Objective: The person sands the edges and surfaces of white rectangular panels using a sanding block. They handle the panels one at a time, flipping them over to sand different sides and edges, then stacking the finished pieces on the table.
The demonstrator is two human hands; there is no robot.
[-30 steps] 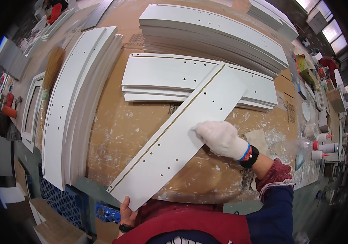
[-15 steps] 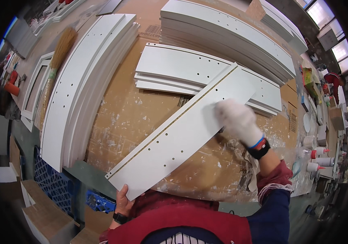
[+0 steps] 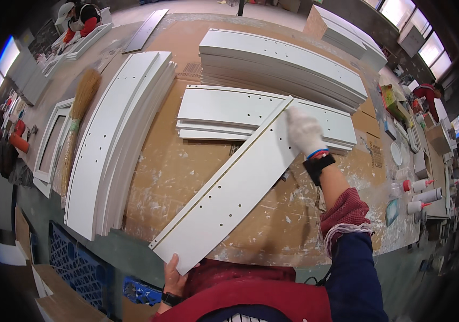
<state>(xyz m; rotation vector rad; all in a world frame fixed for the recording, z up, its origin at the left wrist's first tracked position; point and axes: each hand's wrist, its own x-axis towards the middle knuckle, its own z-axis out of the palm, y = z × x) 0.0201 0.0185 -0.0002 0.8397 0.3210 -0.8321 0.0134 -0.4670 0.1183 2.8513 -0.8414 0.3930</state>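
Note:
A long white panel (image 3: 224, 198) with a dark groove along its left edge and several small holes slants across in front of me. My bare left hand (image 3: 175, 280) grips its near end, thumb on the top face. My right hand (image 3: 305, 130), in a white glove, rests on the panel's far end by the right edge. Its fingers blend into the white surface, so their shape is unclear. Behind that far end lies a low stack of similar white panels (image 3: 216, 102), partly covered by the held panel and my glove.
Tall stacks of white panels stand left (image 3: 103, 129) and at the back (image 3: 278, 45). A straw broom (image 3: 84, 91) lies beyond the left stack. Bottles with red tips (image 3: 420, 185) stand at right. Blue plastic crates (image 3: 76, 265) sit below the cardboard-covered table (image 3: 154, 177). Other people work farther off.
My right hand has moved up along the panel to its far end. My left hand still holds the near end. The view has tilted up, bringing a person at the far left into sight.

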